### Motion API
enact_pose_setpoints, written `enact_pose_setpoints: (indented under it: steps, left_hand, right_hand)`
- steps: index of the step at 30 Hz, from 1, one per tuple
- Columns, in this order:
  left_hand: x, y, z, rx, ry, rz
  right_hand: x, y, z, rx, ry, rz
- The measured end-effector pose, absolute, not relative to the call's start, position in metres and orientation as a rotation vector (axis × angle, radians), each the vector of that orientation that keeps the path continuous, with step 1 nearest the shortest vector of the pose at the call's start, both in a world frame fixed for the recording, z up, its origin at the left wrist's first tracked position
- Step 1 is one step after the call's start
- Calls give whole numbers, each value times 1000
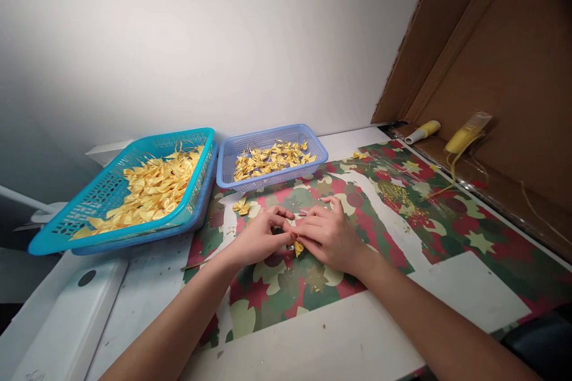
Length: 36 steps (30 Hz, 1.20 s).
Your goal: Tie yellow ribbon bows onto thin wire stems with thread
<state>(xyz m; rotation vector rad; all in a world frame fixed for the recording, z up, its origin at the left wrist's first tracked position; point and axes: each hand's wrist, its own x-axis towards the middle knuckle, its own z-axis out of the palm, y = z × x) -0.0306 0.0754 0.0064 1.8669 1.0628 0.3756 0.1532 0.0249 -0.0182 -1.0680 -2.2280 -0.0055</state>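
My left hand (pixel 263 234) and my right hand (pixel 329 232) meet at the fingertips over the patterned sheet (pixel 277 294). Between them is a small yellow ribbon bow (pixel 299 247), partly hidden by the fingers. Both hands are closed in a pinch on it; a fine thread or wire seems to run at the fingertips, too small to make out. Another yellow bow (pixel 242 207) lies on the sheet just beyond my left hand.
A turquoise basket (pixel 120 235) heaped with yellow bows stands at the left, stacked on a blue one. Behind my hands is a lilac basket (pixel 268 180) with more bows. Yellow thread spools (pixel 465 134) lie at the right by a cardboard panel (pixel 500 71). Gold clippings (pixel 395 193) litter the sheet.
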Motion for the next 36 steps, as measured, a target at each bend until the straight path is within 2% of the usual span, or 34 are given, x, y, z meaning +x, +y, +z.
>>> enact_pose_setpoints:
  steps: [11, 22, 28, 36]
  left_hand:
    - [-29, 77, 9, 1856, 1094, 343]
    - [-28, 73, 8, 1949, 1137, 383]
    - [-28, 73, 8, 1815, 1157, 486]
    - [-27, 69, 11, 1803, 1191, 685]
  right_hand:
    - [151, 25, -15, -1152, -2271, -219]
    - [154, 28, -13, -1286, -2204, -136]
    - [178, 36, -6, -1597, -1989, 58]
    - [187, 39, -14, -1809, -2075, 134]
